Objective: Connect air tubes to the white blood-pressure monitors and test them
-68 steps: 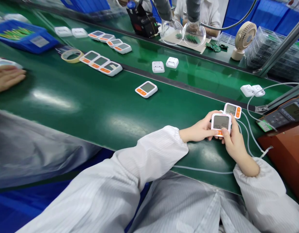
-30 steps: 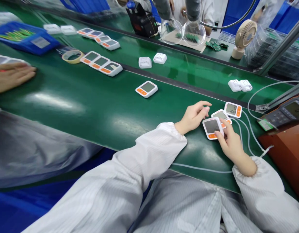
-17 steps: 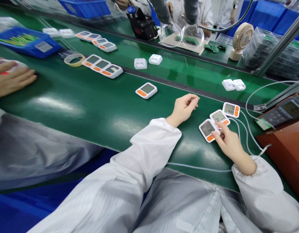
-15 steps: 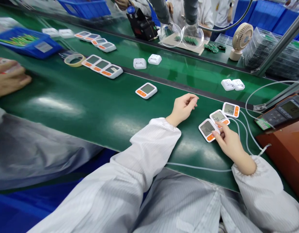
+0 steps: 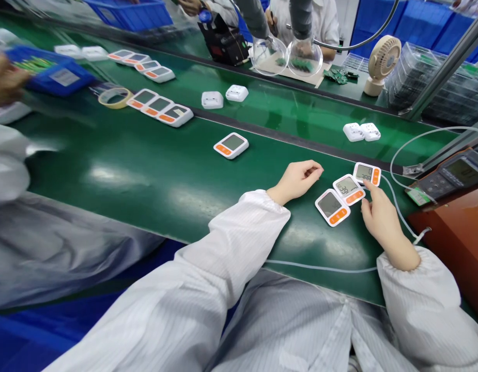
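Note:
Three small white blood pressure monitors with grey screens and orange buttons lie close together on the green bench, in front of my hands. My right hand (image 5: pixel 382 217) has its index finger stretched out to the far monitor (image 5: pixel 366 174), at the lower edge of its screen; the thumb stands apart. Digits show on the far monitor and on the middle monitor (image 5: pixel 349 189). The near monitor (image 5: pixel 332 207) has a dim screen. To the left of them, my left hand (image 5: pixel 296 181) rests loosely curled on the bench, with nothing visible in its fingers.
A lone monitor (image 5: pixel 231 145) lies left of my left hand. Clear tubing (image 5: pixel 397 206) runs by the orange-brown box (image 5: pixel 451 227) and a meter (image 5: pixel 456 173) at right. White units (image 5: pixel 361 132) lie beyond the dark rail. A co-worker's blurred hand (image 5: pixel 6 80) is at far left.
My right hand has left the near and middle monitors and moved up and right to the far one. My left hand has shifted slightly. The co-worker's hand has moved toward the blue bin.

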`<state>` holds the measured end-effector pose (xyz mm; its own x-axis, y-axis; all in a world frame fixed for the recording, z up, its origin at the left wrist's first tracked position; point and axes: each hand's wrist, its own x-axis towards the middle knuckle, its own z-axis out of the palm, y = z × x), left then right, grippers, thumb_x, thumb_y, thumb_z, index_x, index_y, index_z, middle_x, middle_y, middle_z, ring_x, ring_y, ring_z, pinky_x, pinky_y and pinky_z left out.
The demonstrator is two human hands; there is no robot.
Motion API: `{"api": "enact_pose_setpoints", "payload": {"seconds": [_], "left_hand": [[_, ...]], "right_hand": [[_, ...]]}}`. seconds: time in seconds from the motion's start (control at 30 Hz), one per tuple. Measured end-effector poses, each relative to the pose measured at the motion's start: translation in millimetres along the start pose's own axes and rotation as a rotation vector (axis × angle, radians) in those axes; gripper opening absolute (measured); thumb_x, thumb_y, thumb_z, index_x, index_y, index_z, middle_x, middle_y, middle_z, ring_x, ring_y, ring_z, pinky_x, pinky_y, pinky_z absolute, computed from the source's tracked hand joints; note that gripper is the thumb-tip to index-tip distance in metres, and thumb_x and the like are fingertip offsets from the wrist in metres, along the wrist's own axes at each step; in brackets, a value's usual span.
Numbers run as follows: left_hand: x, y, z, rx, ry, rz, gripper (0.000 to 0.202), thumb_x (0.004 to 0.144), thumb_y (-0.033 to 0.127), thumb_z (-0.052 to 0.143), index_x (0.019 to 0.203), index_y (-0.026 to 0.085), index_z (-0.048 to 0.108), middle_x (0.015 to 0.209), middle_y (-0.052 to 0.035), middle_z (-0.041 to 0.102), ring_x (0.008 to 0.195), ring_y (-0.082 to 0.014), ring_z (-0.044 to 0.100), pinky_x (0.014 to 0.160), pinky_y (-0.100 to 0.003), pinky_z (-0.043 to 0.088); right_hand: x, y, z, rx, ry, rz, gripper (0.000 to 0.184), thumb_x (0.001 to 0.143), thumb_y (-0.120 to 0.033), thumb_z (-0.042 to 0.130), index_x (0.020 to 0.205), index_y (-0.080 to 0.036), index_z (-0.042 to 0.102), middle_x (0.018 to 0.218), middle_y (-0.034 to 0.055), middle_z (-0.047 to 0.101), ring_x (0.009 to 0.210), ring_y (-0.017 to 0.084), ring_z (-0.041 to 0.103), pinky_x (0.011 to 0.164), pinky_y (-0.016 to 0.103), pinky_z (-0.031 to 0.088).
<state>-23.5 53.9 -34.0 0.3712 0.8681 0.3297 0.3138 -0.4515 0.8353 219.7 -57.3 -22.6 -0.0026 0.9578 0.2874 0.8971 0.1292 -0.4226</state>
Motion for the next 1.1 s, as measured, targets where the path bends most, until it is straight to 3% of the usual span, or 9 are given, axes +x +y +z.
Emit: {"api": "enact_pose_setpoints", "payload": {"seconds": [0.13, 0.23, 0.33, 0.47, 0.57, 0.67, 0.87, 1.0, 1.1], "left_hand": [[1.8, -0.5, -6.3, 0.126, 0.011, 0.028, 0.027, 0.092, 0.038, 0.052, 0.09, 0.018, 0.069, 0.079, -0.0035, 0.071, 0.068, -0.0151, 0.061, 0.065, -0.029, 0.048], [7.8, -6.1, -22.1, 0.294, 0.097, 0.039, 0.026, 0.092, 0.036, 0.051, 0.094, 0.018, 0.07, 0.092, -0.006, 0.074, 0.083, -0.0191, 0.066, 0.078, -0.033, 0.051], [14.5, -18.1, -47.1, 0.457, 0.222, -0.044, 0.026, 0.091, 0.034, 0.051, 0.102, 0.019, 0.069, 0.104, -0.0089, 0.073, 0.103, -0.0252, 0.065, 0.098, -0.041, 0.048], [12.4, -41.7, -86.9, 0.624, 0.434, -0.358, 0.033, 0.084, 0.035, 0.061, 0.114, 0.021, 0.064, 0.129, -0.0178, 0.062, 0.132, -0.0404, 0.047, 0.113, -0.066, 0.029], [2.5, -58.5, -112.7, 0.682, 0.541, -0.644, 0.055, 0.075, 0.039, 0.069, 0.127, 0.022, 0.057, 0.151, -0.025, 0.04, 0.146, -0.0535, 0.019, 0.107, -0.083, 0.012], [-5.3, -68.2, -124.0, 0.663, 0.52, -0.822, 0.071, 0.073, 0.043, 0.069, 0.137, 0.02, 0.049, 0.15, -0.0299, 0.036, 0.142, -0.0575, 0.022, 0.104, -0.083, 0.012], [-0.7, -64.9, -102.4, 0.662, 0.476, -0.678, 0.059, 0.077, 0.044, 0.064, 0.129, 0.019, 0.051, 0.138, -0.0291, 0.047, 0.131, -0.0519, 0.04, 0.101, -0.074, 0.03], [8.7, -66.1, -92.1, 0.657, 0.456, -0.603, 0.047, 0.074, 0.041, 0.067, 0.112, 0.018, 0.052, 0.122, -0.0237, 0.059, 0.12, -0.0443, 0.053, 0.1, -0.062, 0.041], [12.3, -70.0, -86.2, 0.558, 0.438, -0.552, 0.04, 0.067, 0.033, 0.069, 0.099, 0.02, 0.047, 0.106, -0.0156, 0.062, 0.108, -0.0359, 0.061, 0.096, -0.051, 0.047]], "right_hand": [[-1.1, -6.3, -4.4, 0.018, 0.091, -0.018, 0.037, 0.095, -0.027, 0.05, 0.129, -0.017, 0.059, 0.13, 0.0182, 0.062, 0.077, 0.022, 0.068, 0.072, 0.039, 0.056], [-5.5, -18.0, -10.9, 0.158, 0.079, -0.212, 0.015, 0.098, -0.028, 0.053, 0.097, -0.02, 0.065, 0.086, 0.0055, 0.069, 0.06, 0.016, 0.06, 0.059, 0.029, 0.048], [-16.7, -36.2, -10.5, 0.287, -0.028, -0.58, 0.025, 0.101, -0.028, 0.055, 0.077, -0.021, 0.059, 0.063, -0.0018, 0.059, 0.056, 0.013, 0.055, 0.058, 0.027, 0.04], [-39.6, -64.1, 4.7, 0.248, -0.364, -0.828, 0.033, 0.099, -0.05, 0.062, 0.093, -0.018, 0.063, 0.081, 0.0032, 0.066, 0.071, 0.018, 0.062, 0.062, 0.03, 0.045], [-54.5, -77.4, 15.8, 0.09, -0.503, -0.774, 0.038, 0.092, -0.049, 0.072, 0.11, -0.016, 0.065, 0.099, 0.0087, 0.067, 0.084, 0.023, 0.064, 0.067, 0.033, 0.05], [-61.7, -80.2, 21.1, 0.074, -0.532, -0.729, 0.022, 0.098, -0.029, 0.067, 0.115, -0.016, 0.065, 0.093, 0.0067, 0.067, 0.083, 0.022, 0.064, 0.072, 0.033, 0.053], [-55.6, -76.1, 18.8, 0.173, -0.464, -0.71, 0.011, 0.102, -0.02, 0.057, 0.106, -0.016, 0.066, 0.089, 0.0064, 0.063, 0.081, 0.021, 0.061, 0.069, 0.032, 0.052], [-46.9, -75.5, 6.7, 0.491, -0.368, -0.567, 0.011, 0.104, -0.019, 0.048, 0.102, -0.019, 0.06, 0.099, 0.0075, 0.066, 0.09, 0.018, 0.065, 0.078, 0.031, 0.055], [-42.5, -70.3, 0.0, 0.695, -0.251, -0.38, 0.012, 0.103, -0.019, 0.048, 0.111, -0.021, 0.057, 0.097, 0.0047, 0.07, 0.084, 0.016, 0.07, 0.076, 0.029, 0.057]]}}
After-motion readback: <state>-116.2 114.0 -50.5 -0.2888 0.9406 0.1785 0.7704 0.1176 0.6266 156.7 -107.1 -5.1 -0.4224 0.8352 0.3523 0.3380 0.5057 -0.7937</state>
